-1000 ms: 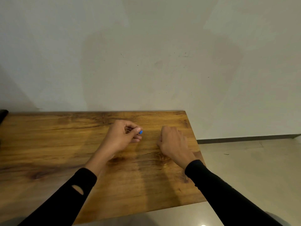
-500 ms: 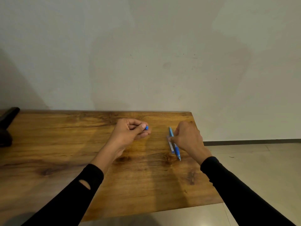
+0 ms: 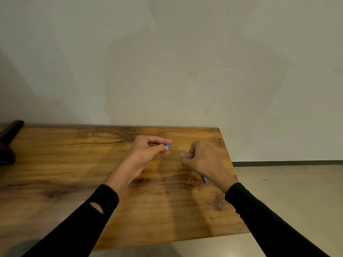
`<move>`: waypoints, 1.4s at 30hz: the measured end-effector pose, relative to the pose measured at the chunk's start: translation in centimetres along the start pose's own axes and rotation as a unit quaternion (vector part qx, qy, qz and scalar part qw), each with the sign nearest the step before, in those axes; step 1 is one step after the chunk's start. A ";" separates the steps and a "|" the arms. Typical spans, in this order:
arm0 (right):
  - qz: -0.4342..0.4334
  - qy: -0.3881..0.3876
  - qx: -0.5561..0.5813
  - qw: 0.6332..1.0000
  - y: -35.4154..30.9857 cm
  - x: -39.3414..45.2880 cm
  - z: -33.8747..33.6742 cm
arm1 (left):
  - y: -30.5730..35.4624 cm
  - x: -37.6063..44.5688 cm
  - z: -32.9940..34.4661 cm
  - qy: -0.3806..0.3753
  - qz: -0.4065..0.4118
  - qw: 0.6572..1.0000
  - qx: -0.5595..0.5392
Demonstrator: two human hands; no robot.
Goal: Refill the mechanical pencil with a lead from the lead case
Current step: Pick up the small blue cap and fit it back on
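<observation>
My left hand [image 3: 146,153] hovers over the middle of the wooden table [image 3: 74,164] and pinches a small blue piece [image 3: 168,146] between thumb and forefinger; the rest of that piece is hidden in the fingers. To its right, my right hand [image 3: 202,160] is curled, thumb tip against the forefinger, with nothing visible between them. The blue mechanical pencil [image 3: 205,179] lies on the table under that hand, and only its metal tip shows beside the wrist. I cannot make out a lead or the whole lead case.
A black object [image 3: 8,143] sits at the table's far left edge. The table's right edge [image 3: 232,175] runs close to my right wrist, with grey floor [image 3: 287,191] beyond it. A plain wall stands behind the table.
My right hand has shifted left and over the pencil, which lay in plain sight half a second ago. My left hand has kept its pinch on the blue piece and barely moved.
</observation>
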State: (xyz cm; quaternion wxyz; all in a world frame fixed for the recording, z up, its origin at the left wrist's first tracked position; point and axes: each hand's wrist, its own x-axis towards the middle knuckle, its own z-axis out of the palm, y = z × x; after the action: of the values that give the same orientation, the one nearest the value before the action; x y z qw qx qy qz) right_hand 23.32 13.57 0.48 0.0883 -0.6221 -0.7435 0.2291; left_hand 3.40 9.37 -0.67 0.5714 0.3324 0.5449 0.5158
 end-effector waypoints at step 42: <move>-0.101 0.139 0.054 0.984 -4.1 -3.0 0.8 | 0.1 -1.2 2.1 0.097 -0.026 0.987 -0.128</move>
State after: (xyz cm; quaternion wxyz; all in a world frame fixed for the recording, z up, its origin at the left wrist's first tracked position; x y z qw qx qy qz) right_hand 20.02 9.98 2.04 0.2468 -0.5639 -0.7696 0.1698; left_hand 5.57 8.64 0.20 0.5669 0.1900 0.5358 0.5962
